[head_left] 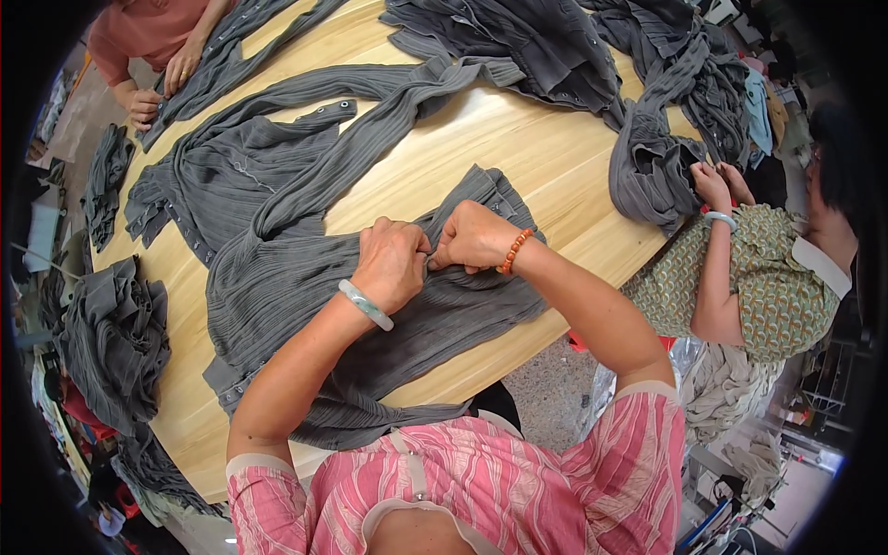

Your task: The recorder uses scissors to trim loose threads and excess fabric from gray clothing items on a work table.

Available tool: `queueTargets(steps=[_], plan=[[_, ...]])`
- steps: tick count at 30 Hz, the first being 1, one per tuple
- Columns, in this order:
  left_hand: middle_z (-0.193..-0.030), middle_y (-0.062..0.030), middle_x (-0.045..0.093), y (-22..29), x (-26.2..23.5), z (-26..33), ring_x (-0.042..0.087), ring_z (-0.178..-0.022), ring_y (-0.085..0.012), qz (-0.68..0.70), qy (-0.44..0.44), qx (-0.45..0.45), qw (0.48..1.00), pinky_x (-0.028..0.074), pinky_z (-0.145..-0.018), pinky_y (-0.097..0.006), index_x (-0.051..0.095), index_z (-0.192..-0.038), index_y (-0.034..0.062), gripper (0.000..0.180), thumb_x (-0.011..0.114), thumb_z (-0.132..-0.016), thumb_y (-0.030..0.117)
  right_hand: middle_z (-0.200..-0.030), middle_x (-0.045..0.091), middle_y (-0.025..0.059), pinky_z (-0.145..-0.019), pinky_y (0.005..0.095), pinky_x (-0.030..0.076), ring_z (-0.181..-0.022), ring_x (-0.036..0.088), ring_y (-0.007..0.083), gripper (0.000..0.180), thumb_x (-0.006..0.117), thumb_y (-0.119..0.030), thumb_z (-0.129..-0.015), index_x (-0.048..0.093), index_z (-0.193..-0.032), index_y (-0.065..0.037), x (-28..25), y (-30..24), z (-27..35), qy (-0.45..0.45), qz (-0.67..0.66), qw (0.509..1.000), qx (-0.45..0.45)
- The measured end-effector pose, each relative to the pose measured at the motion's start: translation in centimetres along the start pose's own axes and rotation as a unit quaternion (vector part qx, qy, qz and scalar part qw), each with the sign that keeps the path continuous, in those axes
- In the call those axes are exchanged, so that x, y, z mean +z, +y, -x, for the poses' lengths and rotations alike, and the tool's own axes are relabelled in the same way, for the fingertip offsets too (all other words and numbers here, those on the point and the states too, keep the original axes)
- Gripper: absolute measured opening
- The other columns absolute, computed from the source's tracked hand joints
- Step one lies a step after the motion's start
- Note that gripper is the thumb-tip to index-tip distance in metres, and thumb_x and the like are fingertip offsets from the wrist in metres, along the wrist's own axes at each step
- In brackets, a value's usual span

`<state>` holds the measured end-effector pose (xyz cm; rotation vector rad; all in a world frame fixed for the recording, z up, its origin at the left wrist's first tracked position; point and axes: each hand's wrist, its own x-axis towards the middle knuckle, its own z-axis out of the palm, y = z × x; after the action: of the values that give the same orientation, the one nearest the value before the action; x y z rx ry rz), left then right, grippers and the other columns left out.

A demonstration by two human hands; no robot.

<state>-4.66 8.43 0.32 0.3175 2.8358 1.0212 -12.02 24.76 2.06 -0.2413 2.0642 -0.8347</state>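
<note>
A dark grey ribbed shirt (287, 287) lies spread on the table in front of me, with small metal snaps along its edges. Over its middle, my left hand (393, 264) is closed in a pinch on the cloth; a pale bangle circles that wrist. Close against it, my right hand (474, 239) also pinches the shirt, fingertips almost meeting the left ones. An orange bead bracelet is on the right wrist. What exactly lies between the fingertips is mostly hidden. A second grey ribbed garment (250, 166) with loose threads lies beyond, its long sleeve reaching across the table.
More grey garments are heaped at the table's far side (518, 46) and left edge (116, 333). At the right, a co-worker in a patterned top (758, 268) handles a grey garment (647, 166). Another person's hands (148, 102) work at the far left. The wooden table (555, 194) has a curved edge.
</note>
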Motion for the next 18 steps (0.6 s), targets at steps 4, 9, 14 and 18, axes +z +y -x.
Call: queueTargets(steps=[4,9,14,18], plan=[[-0.088,-0.0129,0.066,0.1,-0.2,0.0,0.055,-0.094,-0.0324,-0.01,-0.021,-0.019,1.0,0.039,-0.084,-0.042,0.066,-0.082,0.0052,0.005,0.065,-0.077,0.004,-0.056,0.064,0.0102,-0.049,0.0323,0.049,-0.051,0.062,0.0174,0.028,0.082,-0.023,-0.074,0.069,-0.068,0.001,-0.2,-0.7,0.2,-0.036,0.038,0.998,0.026],[-0.09,-0.0129,0.065,-0.1,0.4,0.4,0.054,-0.095,-0.032,-0.021,0.0,-0.013,1.0,0.038,-0.086,-0.042,0.065,-0.083,0.0056,0.006,0.066,-0.077,0.005,-0.056,0.062,0.0081,-0.048,0.0317,0.047,-0.047,0.057,0.0135,0.029,0.081,-0.024,-0.076,0.069,-0.071,0.002,1.0,1.6,2.0,0.062,0.035,0.997,-0.009],[-0.084,-0.0108,0.063,0.1,0.4,0.8,0.054,-0.089,-0.0309,-0.035,0.047,0.006,0.998,0.039,-0.082,-0.041,0.065,-0.084,0.0054,0.008,0.067,-0.076,0.004,-0.072,0.066,0.0139,-0.06,0.0362,0.049,-0.064,0.063,0.0296,0.02,0.075,-0.022,-0.08,0.072,-0.085,-0.004,3.6,4.6,5.0,0.228,0.078,0.959,-0.149],[-0.087,-0.0097,0.063,2.4,-0.5,0.5,0.054,-0.091,-0.0299,-0.021,0.093,0.024,0.995,0.039,-0.081,-0.04,0.065,-0.087,0.0059,0.012,0.069,-0.075,0.004,-0.089,0.066,0.0147,-0.076,0.0434,0.052,-0.086,0.065,0.036,0.017,0.066,-0.019,-0.086,0.07,-0.096,-0.006,3.4,4.9,6.3,0.218,0.072,0.954,-0.191]])
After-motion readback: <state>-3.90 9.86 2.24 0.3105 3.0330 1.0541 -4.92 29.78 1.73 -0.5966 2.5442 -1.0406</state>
